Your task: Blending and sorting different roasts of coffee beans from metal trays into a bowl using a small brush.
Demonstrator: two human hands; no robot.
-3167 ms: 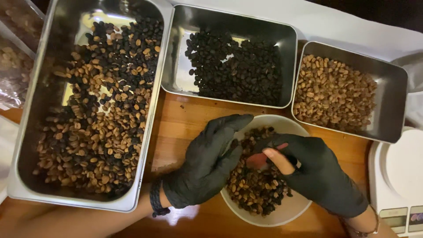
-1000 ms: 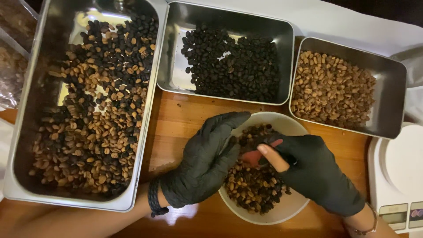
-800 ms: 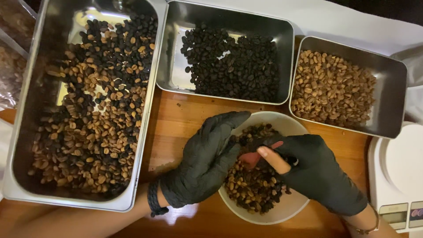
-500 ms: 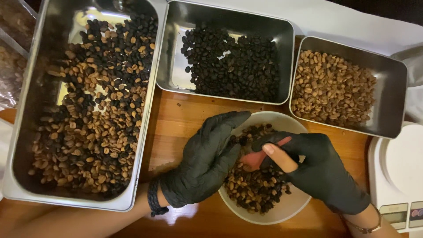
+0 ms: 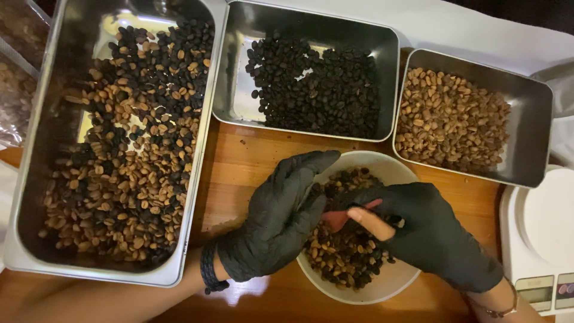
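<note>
A white bowl (image 5: 382, 293) of mixed dark and light coffee beans (image 5: 341, 257) stands on the wooden table (image 5: 239, 167) in front of me. Both hands wear black gloves. My left hand (image 5: 278, 221) lies cupped over the bowl's left rim, fingers together and pointing up and right. My right hand (image 5: 430, 233) reaches in from the right, its bare thumb showing through a torn glove tip. Its fingertips are pinched together over the beans, close to my left palm. What they pinch is too small to make out.
A large steel tray (image 5: 191, 197) of mixed beans fills the left side. A steel tray (image 5: 239, 90) of dark beans sits behind the bowl, and another (image 5: 532, 137) of light beans at the right. A white scale (image 5: 544, 239) stands far right, plastic bags (image 5: 15, 90) far left.
My right hand's fingers have shifted slightly over the beans in the bowl. My left hand has stayed cupped on the rim. The trays have not moved.
</note>
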